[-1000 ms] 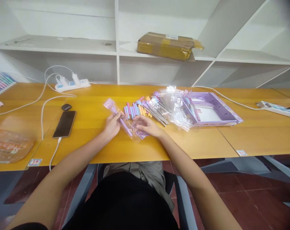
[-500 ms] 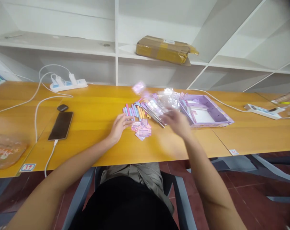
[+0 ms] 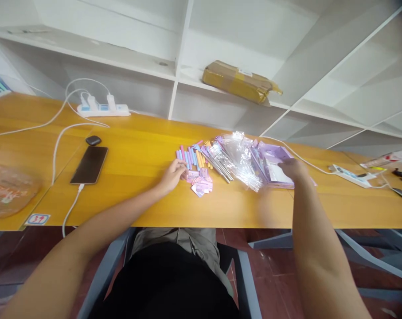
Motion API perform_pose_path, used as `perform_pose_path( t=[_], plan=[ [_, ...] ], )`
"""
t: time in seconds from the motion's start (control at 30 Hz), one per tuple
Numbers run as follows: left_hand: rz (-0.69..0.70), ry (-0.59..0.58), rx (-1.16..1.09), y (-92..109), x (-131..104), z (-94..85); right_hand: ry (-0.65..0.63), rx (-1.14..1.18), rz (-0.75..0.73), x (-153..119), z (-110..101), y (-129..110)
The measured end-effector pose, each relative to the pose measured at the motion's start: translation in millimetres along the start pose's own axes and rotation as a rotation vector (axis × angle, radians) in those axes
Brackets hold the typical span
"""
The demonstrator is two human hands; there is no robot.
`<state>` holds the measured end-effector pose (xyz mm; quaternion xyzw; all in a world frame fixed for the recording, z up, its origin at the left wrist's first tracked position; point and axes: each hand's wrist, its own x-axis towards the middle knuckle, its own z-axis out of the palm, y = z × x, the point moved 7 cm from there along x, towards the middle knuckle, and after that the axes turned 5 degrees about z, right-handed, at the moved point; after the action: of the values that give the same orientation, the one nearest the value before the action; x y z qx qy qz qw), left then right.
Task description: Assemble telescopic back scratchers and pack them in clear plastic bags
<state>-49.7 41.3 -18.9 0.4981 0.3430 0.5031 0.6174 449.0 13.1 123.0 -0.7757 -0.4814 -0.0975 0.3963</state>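
Note:
My left hand rests on the table with its fingers curled together at the left edge of a loose pile of pink printed cards; whether something is between the fingertips is not clear. Just beyond it lie back scratchers with pastel handles, metal rods and small hand-shaped heads. Clear plastic bags are heaped to their right. My right hand reaches over the purple box, its fingers hidden behind the hand and blurred.
A black phone on a charging cable and a small black case lie at left. Power strips stand at the back left and far right. An orange-printed plastic bag lies far left. A taped carton sits on the shelf.
My right hand has moved right from the metal rods to the purple box. A blurred pink-and-clear item above the scratchers is no longer there. My left hand's fingers have curled in beside the cards.

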Motion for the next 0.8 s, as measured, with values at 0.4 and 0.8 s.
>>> perform_pose_path(
  t=[0.4, 0.8],
  plan=[
    [0.323, 0.063, 0.882, 35.6, 46.5, -63.8, -0.042, 0.235, -0.075, -72.6, 112.8, -105.8],
    [0.328, -0.194, 1.136, 17.2, 44.5, -39.5, -0.491, -0.06, -0.394, -137.9, 160.5, -134.2]
  ],
)
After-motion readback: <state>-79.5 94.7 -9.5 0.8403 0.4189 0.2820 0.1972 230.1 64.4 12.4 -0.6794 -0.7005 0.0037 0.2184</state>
